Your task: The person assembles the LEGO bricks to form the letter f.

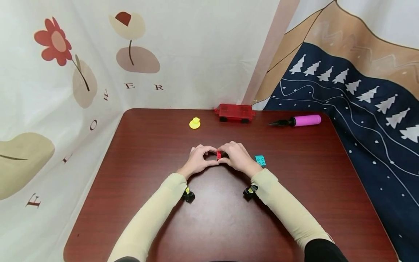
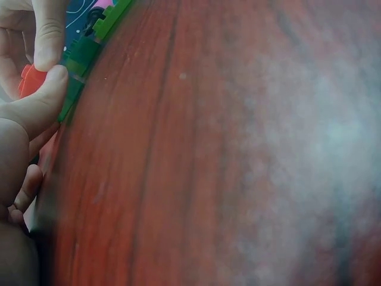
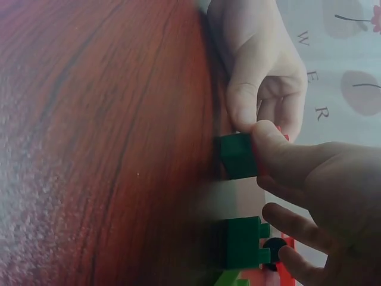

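Left hand (image 1: 197, 160) and right hand (image 1: 238, 157), both partly closed, pinch the red toy brick (image 1: 219, 155); uneven pressure between them could tilt it, causing slippage.

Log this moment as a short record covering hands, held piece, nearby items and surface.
Left hand: pinches small red plastic toy brick
Right hand: pinches same brick
Next to held brick: dark green plastic block; whether joined, unclear
By right wrist: turquoise square studded plastic brick
Far side: small yellow rounded toy, translucent red wheeled toy wagon, pink cylinder with black tapered end
Surface: reddish-brown wood-grain table
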Demonstrator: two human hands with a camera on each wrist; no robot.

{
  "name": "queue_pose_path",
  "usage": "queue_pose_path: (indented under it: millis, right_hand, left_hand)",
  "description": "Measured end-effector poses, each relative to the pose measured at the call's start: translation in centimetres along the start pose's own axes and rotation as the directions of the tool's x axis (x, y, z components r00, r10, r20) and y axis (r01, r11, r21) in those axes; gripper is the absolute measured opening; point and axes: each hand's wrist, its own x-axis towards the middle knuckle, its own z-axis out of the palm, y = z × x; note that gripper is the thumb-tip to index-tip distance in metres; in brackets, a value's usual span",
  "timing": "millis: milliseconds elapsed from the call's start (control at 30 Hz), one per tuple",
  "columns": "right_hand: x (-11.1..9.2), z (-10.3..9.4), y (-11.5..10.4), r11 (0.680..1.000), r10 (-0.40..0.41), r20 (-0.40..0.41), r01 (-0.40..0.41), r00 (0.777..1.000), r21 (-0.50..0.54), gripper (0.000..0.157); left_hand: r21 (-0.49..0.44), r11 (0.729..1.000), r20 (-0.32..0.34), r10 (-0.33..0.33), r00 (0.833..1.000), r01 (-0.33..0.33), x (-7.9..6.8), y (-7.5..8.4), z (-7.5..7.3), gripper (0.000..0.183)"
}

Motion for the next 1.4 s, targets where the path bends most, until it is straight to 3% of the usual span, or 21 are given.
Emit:
queue_pose_path:
  millis: [700,1067,1400]
  right_hand:
    - [0.0,-1.2,0.6,0.996,-0.004,0.047,0.000,0.999,0.087,0.053]
    - [-1.6,-3.6,3.1,0.984,0.117,0.080,-0.127,0.990,0.127,0.051]
    - [-2.5,-3.0,3.8,0.981,0.128,0.128,-0.144,0.984,0.133,0.047]
  left_hand:
    - [-0.016,0.999,-0.033,0.035,0.999,-0.036,0.2,-0.2,-0.1,0.038]
    - [-0.018,1.000,-0.017,0.019,1.000,-0.019,-0.1,0.0,-0.2,0.039]
    - [-0.014,1.000,-0.013,0.027,1.000,-0.027,-0.1,-0.3,0.1,0.038]
